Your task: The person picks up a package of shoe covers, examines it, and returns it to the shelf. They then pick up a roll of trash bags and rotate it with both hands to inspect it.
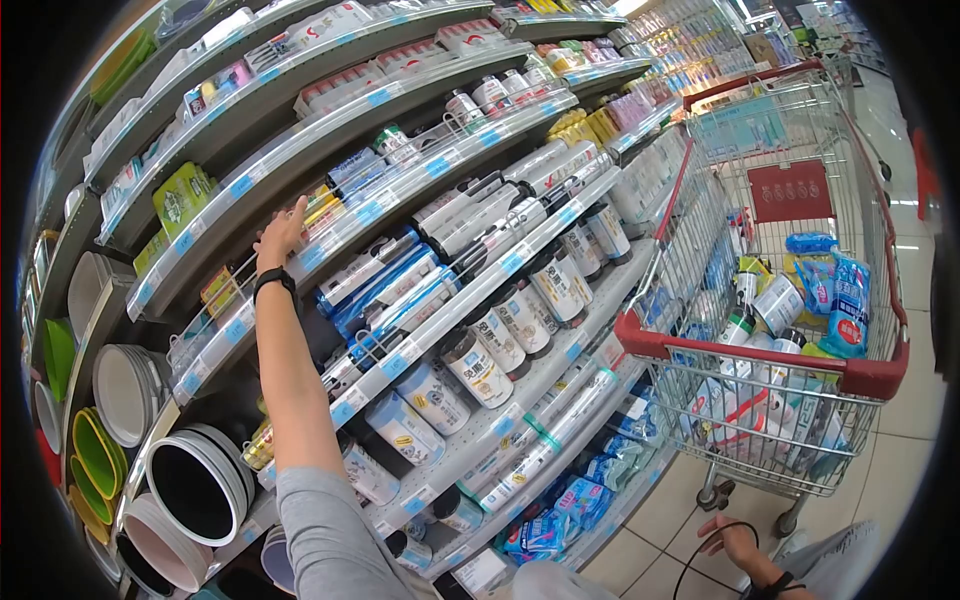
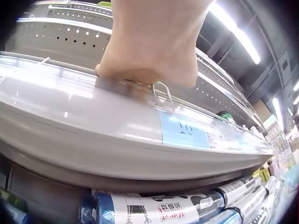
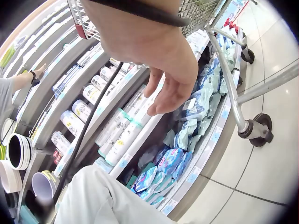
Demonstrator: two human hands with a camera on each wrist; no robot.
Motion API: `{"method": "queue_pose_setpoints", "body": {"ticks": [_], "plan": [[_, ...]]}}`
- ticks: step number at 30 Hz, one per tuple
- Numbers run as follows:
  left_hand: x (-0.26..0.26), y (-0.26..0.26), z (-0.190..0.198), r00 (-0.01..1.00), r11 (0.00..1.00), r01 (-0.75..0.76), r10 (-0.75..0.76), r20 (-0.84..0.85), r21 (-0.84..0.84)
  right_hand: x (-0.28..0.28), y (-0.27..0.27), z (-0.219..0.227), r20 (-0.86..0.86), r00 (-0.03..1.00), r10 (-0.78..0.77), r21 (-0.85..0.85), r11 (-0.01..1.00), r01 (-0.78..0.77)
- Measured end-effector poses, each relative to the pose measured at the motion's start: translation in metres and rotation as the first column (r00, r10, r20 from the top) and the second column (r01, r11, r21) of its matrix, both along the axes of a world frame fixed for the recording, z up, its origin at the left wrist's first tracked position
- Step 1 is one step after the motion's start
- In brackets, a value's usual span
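Observation:
In the head view the left hand [image 1: 281,232] reaches to the edge of a middle shelf, beside small yellow packets [image 1: 322,212] and dark blue rolls [image 1: 357,170]. The left wrist view has this hand [image 2: 152,46] over the shelf's front rail [image 2: 84,102], near a blue price label [image 2: 184,130]; its fingertips are hidden or blurred. Low at the right, the right hand [image 1: 730,543] hangs with loosely bent fingers, holding nothing visible. From the right wrist view, that hand [image 3: 161,65] hangs in front of the lower shelves, a black cord [image 3: 86,126] passing nearby.
A wire shopping cart [image 1: 765,400] with a red handle stands at the right, holding bottles and blue packets [image 1: 848,300]. White canisters [image 1: 476,368] line a lower shelf. Bins [image 1: 200,485] are stacked at lower left. Blue packs [image 3: 170,161] lie on the bottom shelf near a cart wheel [image 3: 260,130].

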State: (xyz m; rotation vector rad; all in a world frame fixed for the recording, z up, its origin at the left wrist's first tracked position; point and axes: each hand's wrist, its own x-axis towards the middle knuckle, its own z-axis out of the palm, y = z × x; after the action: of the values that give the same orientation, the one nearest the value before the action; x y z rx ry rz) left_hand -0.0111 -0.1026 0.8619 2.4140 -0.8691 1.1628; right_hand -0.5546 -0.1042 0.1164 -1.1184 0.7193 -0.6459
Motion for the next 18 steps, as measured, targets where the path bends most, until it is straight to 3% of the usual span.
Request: {"method": "queue_pose_setpoints", "body": {"ticks": [2,9,14,18], "plan": [[0.001,-0.001,-0.001,0.998,0.998,0.059,-0.059,-0.034,0.004,0.0,0.0,-0.003,0.011,1.0,0.013,0.016,1.0,-0.014],[-0.003,-0.007,-0.005,1.0,0.998,0.003,-0.001,0.028,-0.069,0.008,0.007,-0.005,-0.049,0.997,0.051,0.102,0.994,-0.046],[-0.001,-0.009,-0.002,1.0,0.997,0.012,-0.013,-0.014,-0.078,0.01,0.01,0.004,-0.074,0.994,0.077,0.114,0.991,-0.068],[-0.012,-0.004,0.001,0.988,0.989,0.104,-0.115,-0.104,-0.105,0.007,0.008,0.003,-0.084,0.993,0.079,0.14,0.988,-0.067]]}}
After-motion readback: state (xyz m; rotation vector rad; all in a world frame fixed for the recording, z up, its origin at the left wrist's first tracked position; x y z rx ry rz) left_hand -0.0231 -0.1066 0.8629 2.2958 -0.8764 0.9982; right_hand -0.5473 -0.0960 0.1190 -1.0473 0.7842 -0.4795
